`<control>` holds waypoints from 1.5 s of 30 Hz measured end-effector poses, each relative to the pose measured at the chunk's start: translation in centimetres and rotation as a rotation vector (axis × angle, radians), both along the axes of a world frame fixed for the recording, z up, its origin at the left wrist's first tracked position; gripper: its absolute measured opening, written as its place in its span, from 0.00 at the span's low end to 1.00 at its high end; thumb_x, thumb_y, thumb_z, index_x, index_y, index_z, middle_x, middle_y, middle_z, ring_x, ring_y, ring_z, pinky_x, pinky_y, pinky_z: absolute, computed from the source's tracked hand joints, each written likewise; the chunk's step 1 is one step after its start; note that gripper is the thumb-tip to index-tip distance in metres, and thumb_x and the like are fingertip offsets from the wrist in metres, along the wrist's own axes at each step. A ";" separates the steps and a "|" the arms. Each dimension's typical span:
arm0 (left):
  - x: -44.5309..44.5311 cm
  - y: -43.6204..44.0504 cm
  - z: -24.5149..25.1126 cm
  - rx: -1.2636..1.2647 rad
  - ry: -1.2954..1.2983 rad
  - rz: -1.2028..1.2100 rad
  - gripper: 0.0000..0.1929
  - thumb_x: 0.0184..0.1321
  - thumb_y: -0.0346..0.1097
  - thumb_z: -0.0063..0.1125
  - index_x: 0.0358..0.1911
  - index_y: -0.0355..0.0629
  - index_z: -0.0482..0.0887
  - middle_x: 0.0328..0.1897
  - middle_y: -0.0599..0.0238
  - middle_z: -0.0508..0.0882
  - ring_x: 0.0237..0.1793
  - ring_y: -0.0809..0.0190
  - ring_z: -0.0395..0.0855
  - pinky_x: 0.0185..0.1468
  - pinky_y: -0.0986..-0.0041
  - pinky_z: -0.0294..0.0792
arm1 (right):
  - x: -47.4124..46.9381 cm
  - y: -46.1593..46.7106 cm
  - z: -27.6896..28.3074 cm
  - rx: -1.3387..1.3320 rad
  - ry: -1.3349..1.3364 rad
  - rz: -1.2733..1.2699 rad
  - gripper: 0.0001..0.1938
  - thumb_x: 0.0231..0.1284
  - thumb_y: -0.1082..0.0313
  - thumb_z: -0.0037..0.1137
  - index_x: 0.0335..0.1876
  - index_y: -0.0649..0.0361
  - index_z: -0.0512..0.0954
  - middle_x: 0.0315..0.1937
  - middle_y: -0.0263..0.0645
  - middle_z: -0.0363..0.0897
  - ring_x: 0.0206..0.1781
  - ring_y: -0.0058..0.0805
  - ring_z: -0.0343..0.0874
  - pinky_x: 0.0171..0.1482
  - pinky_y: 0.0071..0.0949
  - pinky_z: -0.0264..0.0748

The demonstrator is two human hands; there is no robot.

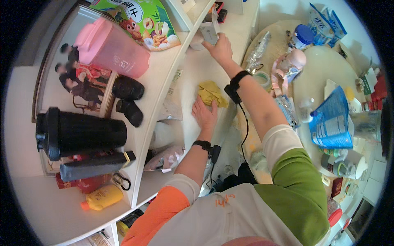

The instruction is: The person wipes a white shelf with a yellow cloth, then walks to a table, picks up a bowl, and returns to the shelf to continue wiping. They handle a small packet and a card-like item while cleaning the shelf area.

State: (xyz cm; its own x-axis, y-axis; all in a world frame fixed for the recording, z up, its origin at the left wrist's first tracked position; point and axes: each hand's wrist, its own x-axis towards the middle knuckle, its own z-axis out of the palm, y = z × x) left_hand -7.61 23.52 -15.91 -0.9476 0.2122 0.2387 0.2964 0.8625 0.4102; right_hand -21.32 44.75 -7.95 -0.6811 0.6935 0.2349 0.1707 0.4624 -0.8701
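Observation:
My left hand (204,114) lies on the white shelf board (200,69) with thumb and fingers spread, touching the near edge of a crumpled yellow cloth (211,92). Most of the cloth lies beyond the fingertips. Farther along the board, my right hand (221,49) has thumb and fingers at the near end of a small pale box (209,32) and appears to grip it. Beside that box is a whitish, rounded object (197,42), partly hidden. Both wrists wear black straps with cabled modules.
On the upper shelf at left stand a pink shaker cup (118,50), a black shaker cup (89,132), a green snack bag (144,23) and a yellow bottle (104,196). Plastic bags (170,107) fill the compartment below. At right, a cluttered round table (320,66) holds a blue pouch (332,120).

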 end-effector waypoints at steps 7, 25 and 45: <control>-1.4 0.2 -0.1 0.011 -0.005 -0.018 0.38 0.58 0.56 0.57 0.65 0.34 0.65 0.60 0.50 0.73 0.63 0.46 0.64 0.67 0.53 0.52 | -8.3 0.9 0.4 0.035 -0.036 -0.299 0.45 0.39 0.46 0.74 0.61 0.62 0.63 0.57 0.49 0.69 0.57 0.53 0.72 0.51 0.54 0.75; -1.2 -0.2 -0.2 0.059 0.070 -0.042 0.35 0.56 0.52 0.60 0.63 0.37 0.67 0.56 0.51 0.75 0.59 0.46 0.67 0.65 0.53 0.54 | 8.7 -1.8 1.1 -0.124 0.219 0.402 0.34 0.45 0.56 0.71 0.54 0.67 0.66 0.48 0.51 0.76 0.51 0.42 0.78 0.53 0.37 0.76; -1.4 -0.3 -0.3 0.093 0.040 -0.061 0.33 0.53 0.50 0.62 0.58 0.37 0.68 0.52 0.52 0.74 0.57 0.47 0.67 0.64 0.55 0.55 | 0.0 -7.9 0.1 -0.401 -0.081 1.219 0.43 0.50 0.69 0.58 0.75 0.59 0.54 0.67 0.47 0.67 0.67 0.38 0.67 0.68 0.28 0.63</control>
